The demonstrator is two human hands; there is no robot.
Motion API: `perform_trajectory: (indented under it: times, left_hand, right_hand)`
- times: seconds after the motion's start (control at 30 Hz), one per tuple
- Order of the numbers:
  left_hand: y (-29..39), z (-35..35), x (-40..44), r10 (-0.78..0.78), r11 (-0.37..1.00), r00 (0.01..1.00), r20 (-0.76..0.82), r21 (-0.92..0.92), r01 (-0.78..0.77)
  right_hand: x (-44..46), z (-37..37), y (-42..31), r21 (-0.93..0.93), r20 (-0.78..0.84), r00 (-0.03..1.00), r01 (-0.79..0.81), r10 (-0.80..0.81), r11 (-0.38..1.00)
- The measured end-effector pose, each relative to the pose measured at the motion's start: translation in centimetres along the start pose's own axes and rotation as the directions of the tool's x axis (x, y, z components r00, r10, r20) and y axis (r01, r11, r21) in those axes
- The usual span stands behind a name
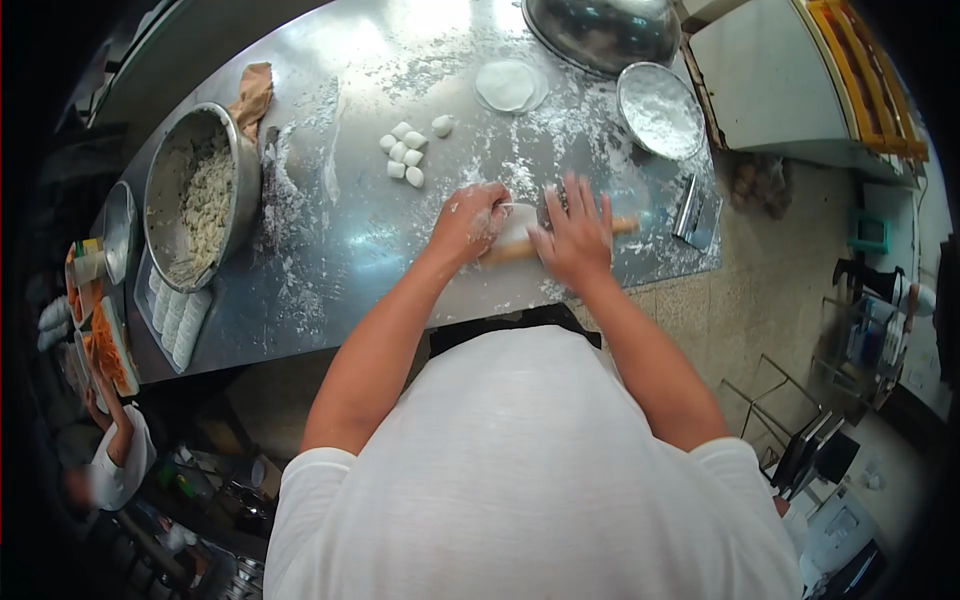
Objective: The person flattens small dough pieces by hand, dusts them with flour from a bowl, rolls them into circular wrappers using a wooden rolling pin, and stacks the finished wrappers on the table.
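Note:
My left hand [470, 225] pinches the edge of a thin, pale dough wrapper [518, 222] on the floured steel table. Stretched flat, with fingers spread, my right hand [578, 240] presses on a wooden rolling pin [625, 226], which lies partly across the wrapper and looks blurred at its left end. Beyond my left hand sit several small white dough pieces [405, 155]. Farther back is a stack of round wrappers [508, 86]. My right palm hides the middle of the pin.
A bowl of flour [660, 110] and a large metal bowl [610, 35] stand at the back right. A scraper [688, 210] lies near the right edge. At left are a bowl of filling [200, 205] and a tray of dumplings [178, 318]. Another person [125, 455] is at lower left.

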State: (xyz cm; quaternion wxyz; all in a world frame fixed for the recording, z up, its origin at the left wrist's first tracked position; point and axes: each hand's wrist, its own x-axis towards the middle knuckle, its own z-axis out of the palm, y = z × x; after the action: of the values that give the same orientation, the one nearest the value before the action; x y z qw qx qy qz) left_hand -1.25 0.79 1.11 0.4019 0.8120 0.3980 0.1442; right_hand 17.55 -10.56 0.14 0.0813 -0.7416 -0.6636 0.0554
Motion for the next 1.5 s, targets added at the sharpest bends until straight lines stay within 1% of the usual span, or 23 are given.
perform_trajectory:
  times: [0.03,0.1,0.13,0.23,0.27,0.33,0.37,0.47,0.57,0.63,0.7,0.83,0.9,0.93,1.03,1.1,1.13,1.17,1.2,1.23,1.3,1.43,1.5]
  left_hand:
    - [0.4,-0.3,-0.6,-0.002,1.000,1.000,-0.012,0.001,0.002]
    - [0.9,-0.3,-2.0,-0.407,0.842,0.907,0.107,-0.342,0.418]
    - [-0.6,0.6,-2.6,-0.422,0.681,0.882,0.208,-0.570,0.460]
    - [-1.9,1.4,-3.8,-0.483,0.493,0.831,0.277,-0.699,0.519]
    - [-0.8,0.5,-3.3,-0.484,0.490,0.825,0.293,-0.690,0.533]
    - [1.7,-1.7,-1.8,-0.435,0.804,0.878,0.197,-0.354,0.478]
    - [1.3,-1.3,-1.5,-0.439,0.805,0.877,0.198,-0.348,0.481]
    - [0.9,-1.0,0.1,-0.094,0.990,0.996,-0.001,-0.108,0.094]
    - [0.5,-0.7,0.0,-0.030,0.999,0.999,0.019,-0.034,0.031]
    - [0.2,-0.3,-1.2,-0.118,0.990,0.993,0.017,-0.080,0.119]
    - [-0.9,0.7,-2.5,-0.405,0.838,0.901,0.153,-0.331,0.433]
    - [-0.7,-0.3,-3.2,-0.430,0.593,0.830,0.354,-0.582,0.556]
    - [1.1,-1.2,-2.3,-0.414,0.789,0.889,0.193,-0.411,0.457]
    - [0.8,-0.8,-1.9,-0.225,0.964,0.974,0.015,-0.146,0.225]
    - [-0.5,0.0,-2.3,-0.041,0.991,0.999,-0.031,0.127,0.045]
    - [0.5,-0.6,-2.8,-0.098,0.992,0.995,0.033,0.082,0.095]
    - [0.4,-0.4,-3.2,-0.199,0.955,0.977,0.077,-0.209,0.211]
    - [-0.2,0.2,-3.3,-0.272,0.823,0.949,0.157,-0.473,0.314]
    - [-2.2,2.2,-3.1,-0.241,0.566,0.960,0.142,-0.783,0.258]
    - [-1.7,2.3,-2.2,-0.233,0.569,0.964,0.131,-0.785,0.244]
    - [-0.3,3.0,-0.3,-0.408,0.095,0.906,0.111,-0.982,0.163]
    - [1.8,0.3,4.3,-0.368,0.170,0.922,0.122,-0.966,0.196]
    - [2.0,-1.4,8.1,-0.265,0.202,0.964,0.006,-0.977,0.062]
  right_hand:
    - [-3.2,0.3,0.6,0.061,0.018,1.000,0.017,-0.018,0.998]
    - [-6.1,0.3,1.2,0.128,0.046,0.998,0.025,-0.031,0.991]
    - [-6.6,0.1,1.3,0.127,0.046,0.998,0.042,-0.048,0.991]
    - [-3.1,-0.7,0.3,0.090,0.076,0.996,0.039,-0.046,0.995]
    - [-0.1,-0.9,-0.1,0.042,0.084,0.995,0.041,-0.044,0.998]
    - [4.7,-0.6,-0.7,0.059,0.042,0.999,-0.005,0.002,0.998]
    - [5.8,0.0,-0.7,0.065,0.042,0.999,-0.007,0.004,0.998]
    - [6.9,0.3,-0.7,0.051,-0.079,0.997,0.017,-0.013,0.999]
    - [0.6,-0.5,-0.5,0.065,0.026,1.000,0.011,-0.012,0.998]
    - [-4.4,-0.1,0.6,0.068,0.070,0.997,0.035,-0.040,0.997]
    - [-7.7,0.3,1.3,0.102,-0.006,0.995,0.097,-0.097,0.990]
    - [-0.5,-0.9,0.1,0.085,0.058,0.992,0.103,-0.108,0.991]
    - [3.1,0.7,-0.5,0.072,0.002,0.998,0.070,-0.070,0.995]
    - [5.0,0.3,-0.8,0.053,-0.096,0.993,0.074,-0.069,0.996]
    - [1.1,0.2,-0.3,0.035,-0.059,0.992,0.111,-0.108,0.993]
    - [-3.1,0.5,0.5,0.099,-0.044,0.995,0.097,-0.093,0.990]
    - [-4.5,0.5,0.7,0.127,-0.026,0.997,0.073,-0.071,0.989]
    - [-5.2,0.6,0.9,0.121,-0.039,0.996,0.084,-0.080,0.989]
    - [-5.8,0.6,1.1,0.133,-0.055,0.995,0.089,-0.082,0.987]
    - [-5.9,0.6,1.2,0.145,-0.071,0.994,0.096,-0.086,0.985]
    - [-5.4,0.7,1.2,0.145,-0.105,0.990,0.109,-0.094,0.983]
    - [-4.4,1.0,1.0,0.152,-0.134,0.988,0.102,-0.082,0.983]
    - [-4.2,1.1,1.1,0.150,-0.142,0.987,0.093,-0.072,0.984]
